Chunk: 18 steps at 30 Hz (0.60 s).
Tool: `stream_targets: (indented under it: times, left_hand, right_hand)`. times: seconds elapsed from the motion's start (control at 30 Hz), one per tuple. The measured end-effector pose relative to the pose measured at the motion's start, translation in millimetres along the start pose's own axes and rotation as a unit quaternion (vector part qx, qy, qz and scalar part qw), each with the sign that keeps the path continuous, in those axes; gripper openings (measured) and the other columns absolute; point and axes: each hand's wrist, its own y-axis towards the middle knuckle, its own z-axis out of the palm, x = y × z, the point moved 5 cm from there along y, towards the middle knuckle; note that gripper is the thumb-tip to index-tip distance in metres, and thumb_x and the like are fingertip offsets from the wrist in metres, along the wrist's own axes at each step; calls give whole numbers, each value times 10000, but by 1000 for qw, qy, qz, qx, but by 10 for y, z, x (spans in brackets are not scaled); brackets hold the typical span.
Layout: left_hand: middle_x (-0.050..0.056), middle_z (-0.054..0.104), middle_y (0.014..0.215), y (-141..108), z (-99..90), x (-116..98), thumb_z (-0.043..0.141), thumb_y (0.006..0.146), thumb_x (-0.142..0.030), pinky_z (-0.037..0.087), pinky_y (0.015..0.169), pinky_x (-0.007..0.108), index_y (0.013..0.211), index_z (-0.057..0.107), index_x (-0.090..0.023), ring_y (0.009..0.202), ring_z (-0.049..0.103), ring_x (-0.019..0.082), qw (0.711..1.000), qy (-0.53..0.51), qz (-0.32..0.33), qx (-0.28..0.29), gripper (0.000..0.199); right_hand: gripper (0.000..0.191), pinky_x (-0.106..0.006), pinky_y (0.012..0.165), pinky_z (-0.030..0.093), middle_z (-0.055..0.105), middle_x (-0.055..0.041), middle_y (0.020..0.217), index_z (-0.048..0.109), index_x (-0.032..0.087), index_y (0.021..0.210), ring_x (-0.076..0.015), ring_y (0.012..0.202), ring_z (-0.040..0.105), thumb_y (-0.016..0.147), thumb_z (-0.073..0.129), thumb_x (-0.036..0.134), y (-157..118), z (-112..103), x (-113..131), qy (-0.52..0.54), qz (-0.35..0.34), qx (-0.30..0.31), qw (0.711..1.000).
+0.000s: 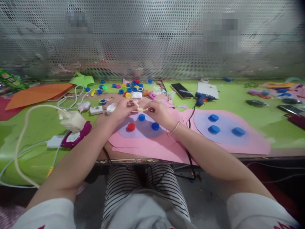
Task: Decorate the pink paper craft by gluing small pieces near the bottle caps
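Between my two hands, above the pink paper's far edge, is a small cream-coloured piece, too small to make out fully. My left hand pinches it from the left. The fingertips of my right hand are closed at its right end. Just below lies pink paper with a lilac oval on it. A red cap, a blue cap and another blue cap rest on the oval.
To the right, pink paper holds a lilac oval with blue caps. Behind are a blue glue gun, a phone and scattered caps. Plugs, cables and a purple power strip lie left. A perforated metal panel stands behind.
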Motion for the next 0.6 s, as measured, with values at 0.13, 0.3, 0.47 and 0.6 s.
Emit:
stream_targets:
  times: [0.13, 0.3, 0.47, 0.6]
  left_hand:
    - [4, 582, 793, 16, -14, 9, 698, 657, -194, 503, 780, 325, 835, 562, -142, 725, 591, 100, 1000, -15, 14, 9, 230]
    - [-4, 588, 804, -9, 9, -3, 735, 614, -201, 490, 799, 339, 790, 573, -142, 739, 589, 97, 1000, -24, 0, 19, 247]
    - [-10, 588, 771, -17, 18, -7, 764, 566, -172, 498, 757, 321, 789, 574, -137, 718, 587, 103, 999, -28, -18, 6, 295]
    - [-15, 581, 738, -13, 14, 5, 756, 572, -156, 498, 753, 328, 775, 574, -130, 703, 585, 102, 999, -23, -31, -1, 274]
  right_hand:
    - [108, -258, 635, 474, 620, -47, 809, 620, 144, 819, -110, 665, 547, 779, 597, 242, -5, -17, 52, 29, 4, -8, 1000]
    - [123, -259, 643, 480, 625, -59, 872, 641, 153, 877, -119, 729, 555, 787, 592, 222, -11, 5, 82, 35, -37, 12, 999]
    - [119, -253, 639, 471, 630, -55, 847, 650, 147, 880, -122, 723, 551, 779, 596, 180, -20, 34, 51, 14, -38, 32, 999]
    - [99, -266, 657, 457, 635, -46, 792, 657, 156, 853, -132, 709, 547, 777, 610, 198, -14, 47, 22, -21, -17, 43, 999]
